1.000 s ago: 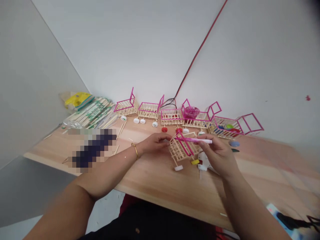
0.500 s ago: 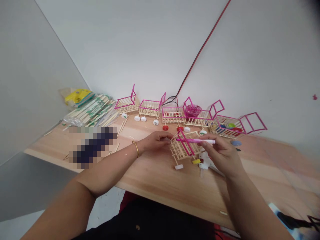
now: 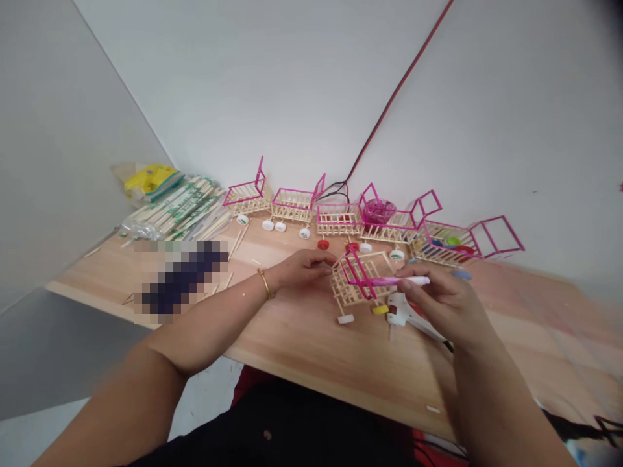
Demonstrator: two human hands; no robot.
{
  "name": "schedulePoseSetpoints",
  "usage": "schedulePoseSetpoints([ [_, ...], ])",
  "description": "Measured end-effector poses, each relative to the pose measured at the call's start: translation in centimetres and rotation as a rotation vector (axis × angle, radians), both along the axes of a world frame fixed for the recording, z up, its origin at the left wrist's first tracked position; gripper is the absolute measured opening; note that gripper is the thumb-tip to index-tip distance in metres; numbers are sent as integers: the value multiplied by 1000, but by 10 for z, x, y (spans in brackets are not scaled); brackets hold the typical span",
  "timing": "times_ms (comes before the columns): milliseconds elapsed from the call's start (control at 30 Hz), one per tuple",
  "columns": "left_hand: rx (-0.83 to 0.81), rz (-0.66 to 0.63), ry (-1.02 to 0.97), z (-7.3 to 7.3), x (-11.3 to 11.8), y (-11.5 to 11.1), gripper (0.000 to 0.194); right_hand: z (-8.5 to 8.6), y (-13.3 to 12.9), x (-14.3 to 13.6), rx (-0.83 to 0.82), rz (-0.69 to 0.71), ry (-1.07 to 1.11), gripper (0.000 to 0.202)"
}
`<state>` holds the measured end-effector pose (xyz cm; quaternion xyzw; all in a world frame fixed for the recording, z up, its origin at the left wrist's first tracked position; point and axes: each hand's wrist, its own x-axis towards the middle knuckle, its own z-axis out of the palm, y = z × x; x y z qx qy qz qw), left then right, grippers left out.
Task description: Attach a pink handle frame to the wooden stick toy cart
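Observation:
A small wooden-stick cart (image 3: 363,279) with a pink-painted top frame stands tilted in front of me. A white wheel and a yellow wheel show beneath it. My left hand (image 3: 306,264) grips its left end, thumb and fingers closing on the sticks. Between the thumb and fingers of my right hand (image 3: 440,295) is a slim pink-and-white pen (image 3: 389,281), pointing left across the pink bars. Whether its tip is a brush or a felt point is too small to tell. Beneath my right hand lies a white glue gun (image 3: 402,312), partly hidden.
Several similar carts (image 3: 292,202) line the wall. A clear cup of pink paint (image 3: 379,211) stands behind them. Bundled wooden sticks (image 3: 180,207) and a yellow packet (image 3: 150,180) lie at the back left. A blurred dark object (image 3: 185,279) sits nearer. A red-black cable (image 3: 399,91) runs up the wall.
The pen has shifted slightly right with my right hand, its tip now nearer the pink bars. My left hand still grips the cart, and the view has tilted a little.

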<state>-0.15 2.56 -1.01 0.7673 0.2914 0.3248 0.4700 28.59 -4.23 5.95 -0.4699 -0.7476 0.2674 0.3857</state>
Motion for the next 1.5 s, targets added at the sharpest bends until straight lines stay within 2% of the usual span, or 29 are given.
schedulePoseSetpoints([
  [300, 10, 7, 15, 2, -2, 1, 25, 9, 0, 4, -7, 91, -29, 24],
  [567, -18, -13, -22, 6, -1, -2, 24, 6, -1, -1, -60, 32, 38, 27],
  [800, -15, -24, -4, 14, 2, -6, 25, 3, 2, -2, 49, -57, 33, 24],
  [1033, -43, -30, -11, 12, 4, -8, 25, 0, 3, -3, 178, -135, 4, 14],
  [1233, -45, -87, -40, 15, 6, -11, 25, -3, 1, -3, 204, -175, 12, 12],
  [1500, -28, -102, -58, 17, 5, -11, 25, 4, 0, -2, 232, -123, -25, 12],
])
